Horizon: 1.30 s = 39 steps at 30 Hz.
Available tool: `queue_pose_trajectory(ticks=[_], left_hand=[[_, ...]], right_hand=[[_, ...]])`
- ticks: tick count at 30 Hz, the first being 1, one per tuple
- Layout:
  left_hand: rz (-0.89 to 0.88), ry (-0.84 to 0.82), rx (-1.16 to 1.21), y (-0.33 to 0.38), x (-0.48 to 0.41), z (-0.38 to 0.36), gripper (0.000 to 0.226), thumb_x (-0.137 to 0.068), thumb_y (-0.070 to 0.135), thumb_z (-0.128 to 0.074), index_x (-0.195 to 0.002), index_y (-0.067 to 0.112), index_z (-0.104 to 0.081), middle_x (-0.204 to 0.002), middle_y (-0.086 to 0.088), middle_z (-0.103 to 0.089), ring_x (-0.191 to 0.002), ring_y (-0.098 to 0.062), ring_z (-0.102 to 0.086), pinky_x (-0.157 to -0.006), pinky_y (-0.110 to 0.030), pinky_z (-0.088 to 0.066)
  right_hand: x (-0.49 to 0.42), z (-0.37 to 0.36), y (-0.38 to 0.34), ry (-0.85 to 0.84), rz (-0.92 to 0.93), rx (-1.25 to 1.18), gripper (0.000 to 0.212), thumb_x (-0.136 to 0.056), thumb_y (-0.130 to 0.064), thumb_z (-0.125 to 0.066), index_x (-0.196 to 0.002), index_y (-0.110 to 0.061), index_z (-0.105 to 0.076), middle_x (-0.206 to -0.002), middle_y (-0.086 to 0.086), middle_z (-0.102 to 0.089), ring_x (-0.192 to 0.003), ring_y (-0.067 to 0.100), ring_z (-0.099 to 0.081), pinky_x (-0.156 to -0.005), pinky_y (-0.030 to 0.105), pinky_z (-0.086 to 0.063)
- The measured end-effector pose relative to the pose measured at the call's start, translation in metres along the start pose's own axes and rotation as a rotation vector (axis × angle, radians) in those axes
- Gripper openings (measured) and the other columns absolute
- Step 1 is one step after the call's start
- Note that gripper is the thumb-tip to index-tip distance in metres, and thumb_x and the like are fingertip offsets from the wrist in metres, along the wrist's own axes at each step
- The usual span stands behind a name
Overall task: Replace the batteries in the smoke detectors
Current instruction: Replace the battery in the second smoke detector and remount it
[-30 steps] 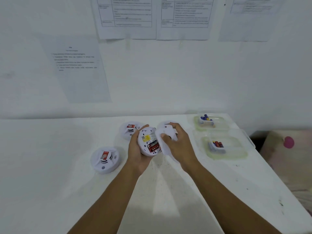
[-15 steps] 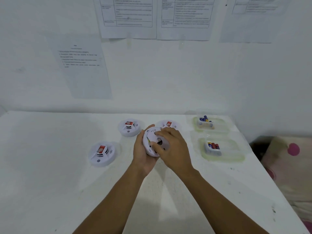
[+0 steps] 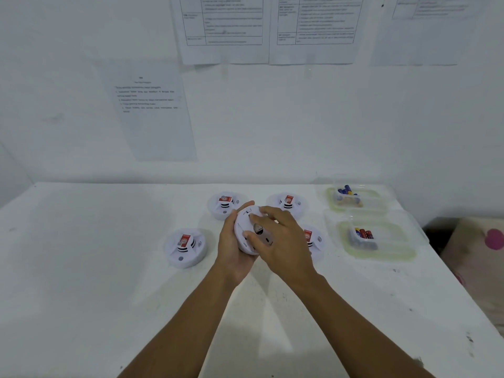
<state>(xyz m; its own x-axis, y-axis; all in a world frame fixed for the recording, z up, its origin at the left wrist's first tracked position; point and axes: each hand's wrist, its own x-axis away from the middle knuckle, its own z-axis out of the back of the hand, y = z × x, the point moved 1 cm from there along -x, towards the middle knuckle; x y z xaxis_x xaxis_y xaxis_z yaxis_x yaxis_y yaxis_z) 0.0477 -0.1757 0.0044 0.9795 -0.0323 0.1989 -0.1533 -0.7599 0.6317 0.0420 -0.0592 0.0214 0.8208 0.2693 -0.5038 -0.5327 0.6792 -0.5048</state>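
Left hand (image 3: 231,249) cups the rim of the held smoke detector (image 3: 245,227), raised just above the counter (image 3: 109,268) and tipped on edge, its back turned to the right; the right hand (image 3: 283,246) meets it from that side, thumb and fingers curled over the back cover, apparently to seat or twist it. The disc sits squarely between both palms, neither nearer. Other detectors (image 3: 287,203) rest on the counter around it, with battery tubs (image 3: 387,253) at far right
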Motion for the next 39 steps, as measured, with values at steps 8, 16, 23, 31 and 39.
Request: queue_pose_trajectory(ticks=[8,16,23,31,39], left_hand=[[-0.094,0.012,-0.170,0.009,0.003,0.007,0.034,-0.100,0.043,-0.039,-0.117,0.027,-0.065,-0.109,-0.005,-0.072,-0.099,-0.022,-0.069,-0.087,-0.039,-0.052],[-0.171,0.020,-0.346,0.027,0.002,0.014,0.053,-0.084,0.055,-0.045,-0.128,0.030,-0.058,-0.133,-0.004,-0.062,-0.122,-0.026,-0.059,-0.095,-0.042,-0.050],[-0.186,0.031,-0.644,0.040,-0.001,0.013,0.041,-0.099,0.054,-0.034,-0.128,0.041,-0.060,-0.134,0.008,-0.061,-0.125,-0.015,-0.056,-0.106,-0.042,-0.045],[-0.326,-0.031,-0.813,0.031,0.017,0.038,0.049,-0.092,0.018,-0.065,-0.135,0.032,-0.048,-0.132,0.012,-0.059,-0.109,-0.003,-0.064,-0.076,-0.022,-0.056],[-0.327,-0.037,-0.854,0.032,0.026,0.038,0.045,-0.085,0.006,-0.072,-0.121,0.030,-0.060,-0.120,0.001,-0.069,-0.098,-0.016,-0.071,-0.078,-0.025,-0.057]], right_hand=[[0.005,-0.017,-0.020,0.100,-0.240,-0.189,0.038,-0.085,-0.047,-0.067,-0.115,-0.025,-0.069,-0.115,-0.003,-0.066,-0.098,0.012,-0.062,-0.087,0.027,-0.054],[-0.001,-0.026,-0.031,0.106,-0.315,-0.290,0.033,-0.087,-0.041,-0.067,-0.114,-0.023,-0.068,-0.112,-0.004,-0.065,-0.093,0.009,-0.062,-0.083,0.030,-0.057],[-0.008,-0.006,-0.021,-0.096,-0.579,-0.783,0.062,-0.088,-0.025,-0.069,-0.140,-0.038,-0.038,-0.115,-0.005,-0.059,-0.097,0.014,-0.066,-0.070,0.036,-0.062],[0.005,-0.004,0.007,-0.109,-0.607,-1.053,0.042,-0.089,-0.013,-0.068,-0.122,-0.036,-0.057,-0.118,0.008,-0.067,-0.101,0.025,-0.069,-0.079,0.042,-0.061],[0.012,-0.006,0.024,-0.156,-0.268,-0.543,0.056,-0.077,-0.024,-0.080,-0.127,-0.028,-0.055,-0.125,-0.005,-0.057,-0.102,0.015,-0.066,-0.075,0.035,-0.062]])
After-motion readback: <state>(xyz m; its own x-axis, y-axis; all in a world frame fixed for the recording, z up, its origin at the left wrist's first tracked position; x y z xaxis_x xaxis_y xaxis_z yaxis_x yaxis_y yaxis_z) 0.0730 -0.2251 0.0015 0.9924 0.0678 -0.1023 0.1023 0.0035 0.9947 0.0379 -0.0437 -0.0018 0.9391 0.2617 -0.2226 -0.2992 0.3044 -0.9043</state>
